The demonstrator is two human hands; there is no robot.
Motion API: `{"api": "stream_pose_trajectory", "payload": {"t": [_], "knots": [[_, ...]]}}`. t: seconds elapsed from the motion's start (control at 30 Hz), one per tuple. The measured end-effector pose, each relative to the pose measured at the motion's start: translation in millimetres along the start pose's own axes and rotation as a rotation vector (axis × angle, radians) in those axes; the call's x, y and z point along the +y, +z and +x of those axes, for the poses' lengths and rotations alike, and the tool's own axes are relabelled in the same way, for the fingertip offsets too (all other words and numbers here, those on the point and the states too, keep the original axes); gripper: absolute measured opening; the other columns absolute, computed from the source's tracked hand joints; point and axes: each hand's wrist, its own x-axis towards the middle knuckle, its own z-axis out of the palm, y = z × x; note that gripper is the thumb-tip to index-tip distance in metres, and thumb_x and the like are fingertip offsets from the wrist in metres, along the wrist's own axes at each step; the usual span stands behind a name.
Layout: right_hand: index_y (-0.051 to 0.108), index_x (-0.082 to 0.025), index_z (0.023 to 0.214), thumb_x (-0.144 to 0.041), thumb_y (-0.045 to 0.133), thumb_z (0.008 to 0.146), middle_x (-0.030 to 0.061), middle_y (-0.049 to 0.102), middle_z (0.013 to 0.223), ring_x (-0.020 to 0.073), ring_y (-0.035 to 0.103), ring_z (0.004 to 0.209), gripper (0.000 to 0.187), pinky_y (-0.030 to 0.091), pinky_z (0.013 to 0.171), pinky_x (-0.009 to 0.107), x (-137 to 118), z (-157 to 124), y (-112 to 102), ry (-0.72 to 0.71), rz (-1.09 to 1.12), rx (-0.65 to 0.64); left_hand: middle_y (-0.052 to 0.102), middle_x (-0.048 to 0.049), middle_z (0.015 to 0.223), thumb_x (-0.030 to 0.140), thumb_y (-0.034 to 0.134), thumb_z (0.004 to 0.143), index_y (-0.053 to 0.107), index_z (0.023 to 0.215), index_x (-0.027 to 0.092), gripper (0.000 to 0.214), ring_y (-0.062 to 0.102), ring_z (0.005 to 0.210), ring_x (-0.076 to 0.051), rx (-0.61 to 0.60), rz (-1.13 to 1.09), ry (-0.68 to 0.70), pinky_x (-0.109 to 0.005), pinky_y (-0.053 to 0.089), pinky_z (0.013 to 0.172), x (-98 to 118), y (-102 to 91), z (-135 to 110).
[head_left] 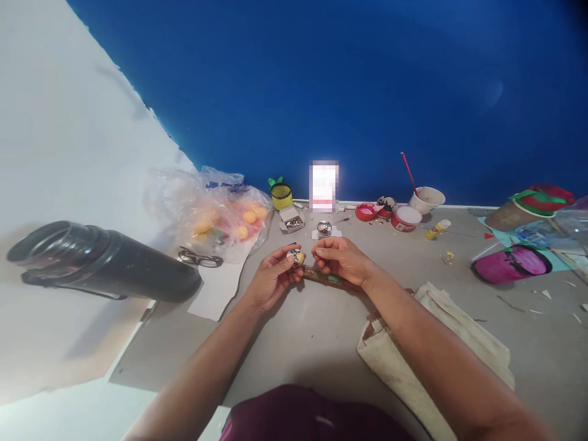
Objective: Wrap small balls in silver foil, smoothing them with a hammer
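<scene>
My left hand (275,275) has its fingers wrapped round a small ball (296,258) with a shiny silver and yellow surface. Just to the right, my right hand (342,260) is closed in a pinch, apart from the ball. Whatever its fingertips hold, if anything, is too small to make out. A brown stick-like piece with green patches (331,279) lies on the table below both hands, partly hidden by them. Beyond the hands, a second silver ball (324,228) rests on a white scrap. A small open box (292,220) of shiny metal bits stands to its left.
A large dark bottle (105,260) stands at left, near eyeglasses (200,257) and a plastic bag (225,214). A beige cloth (463,331) lies under my right forearm. Rightward are a red paint jar (407,218), a white cup (427,199), a glue stick (437,229) and a pink cup (512,264).
</scene>
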Motion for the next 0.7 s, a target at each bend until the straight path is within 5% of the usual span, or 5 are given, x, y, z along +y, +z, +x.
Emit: {"api": "stream_pose_trajectory", "payload": {"t": [0.3, 0.5, 0.7], "knots": [[0.076, -0.016, 0.097, -0.032, 0.090, 0.066, 0.0046, 0.075, 0.082, 0.0135, 0.070, 0.071, 0.037, 0.058, 0.066, 0.025, 6.2, 0.1, 1.3, -0.041, -0.079, -0.005, 0.072, -0.0051, 0.082, 0.026, 0.089, 0.072, 0.073, 0.110, 0.013, 0.043, 0.066, 0.064, -0.013, 0.013, 0.050, 0.046, -0.024, 0.055, 0.059, -1.7, -0.9, 0.2], [0.074, -0.016, 0.079, -0.036, 0.093, 0.063, 0.0016, 0.073, 0.074, 0.0114, 0.067, 0.066, 0.032, 0.055, 0.060, 0.021, 5.3, 2.0, 1.8, -0.046, -0.072, 0.039, 0.071, -0.0045, 0.083, 0.025, 0.089, 0.070, 0.072, 0.113, 0.014, 0.047, 0.066, 0.065, -0.013, 0.030, 0.088, 0.067, -0.025, 0.054, 0.060, -1.5, -0.9, 0.6], [0.074, -0.015, 0.083, -0.038, 0.094, 0.058, 0.0023, 0.073, 0.073, 0.0112, 0.066, 0.062, 0.039, 0.054, 0.055, 0.021, 4.2, 1.2, 5.5, -0.050, -0.024, 0.064, 0.070, -0.0023, 0.082, 0.028, 0.090, 0.069, 0.071, 0.112, 0.015, 0.049, 0.066, 0.063, -0.013, 0.070, 0.175, 0.101, -0.027, 0.056, 0.059, -3.8, 0.8, -0.9]]}}
